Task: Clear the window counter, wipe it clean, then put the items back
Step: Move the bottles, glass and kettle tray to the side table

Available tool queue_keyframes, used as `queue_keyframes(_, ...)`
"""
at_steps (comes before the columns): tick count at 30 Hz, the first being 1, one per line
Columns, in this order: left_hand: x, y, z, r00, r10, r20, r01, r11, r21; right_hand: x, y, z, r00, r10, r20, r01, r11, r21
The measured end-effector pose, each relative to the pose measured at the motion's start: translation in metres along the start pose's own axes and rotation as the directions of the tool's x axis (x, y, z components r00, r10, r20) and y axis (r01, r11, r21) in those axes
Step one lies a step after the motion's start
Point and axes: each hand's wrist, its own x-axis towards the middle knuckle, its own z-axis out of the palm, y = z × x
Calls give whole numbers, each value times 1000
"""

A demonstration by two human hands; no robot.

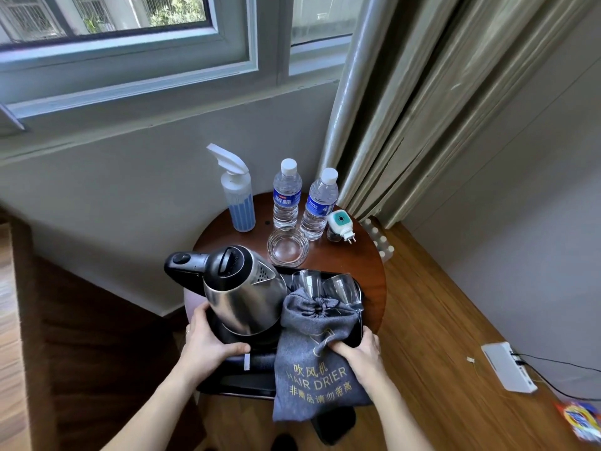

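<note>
Hands, left [208, 345] and right [359, 351], grip black tray [237, 384] carrying kettle [242, 296], glasses [325, 286], dryer bag [317, 359].

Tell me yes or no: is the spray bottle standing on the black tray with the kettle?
No: the spray bottle stands on the round wooden table beyond the black tray, beside two water bottles.

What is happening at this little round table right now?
A person grips a black tray with the left hand and the right hand. It carries a steel kettle, two glasses and a grey hair drier bag. A spray bottle, two water bottles and a glass bowl stand on the table.
</note>
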Motion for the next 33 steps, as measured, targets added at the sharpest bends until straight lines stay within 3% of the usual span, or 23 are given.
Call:
queue_keyframes(7,-15,31,-28,1000,13,-17,-13,1000,27,-27,-20,-13,1000,11,2,-11,999,-32)
queue_keyframes(13,-32,57,-69,999,-15,-43,19,995,95,-63,-62,-20,989,-102,-104,78,974,-214)
queue_keyframes(18,-51,78,-117,999,37,-21,-34,991,126,-104,-107,-19,959,-252,-126,210,938,-277)
queue_keyframes(26,-61,129,-162,977,209,-32,-204,973,107,-159,-160,5,906,-406,-120,368,895,-252)
queue_keyframes(33,-36,172,-158,959,284,-25,-277,948,154,-143,-208,7,847,-527,-69,509,843,-175)
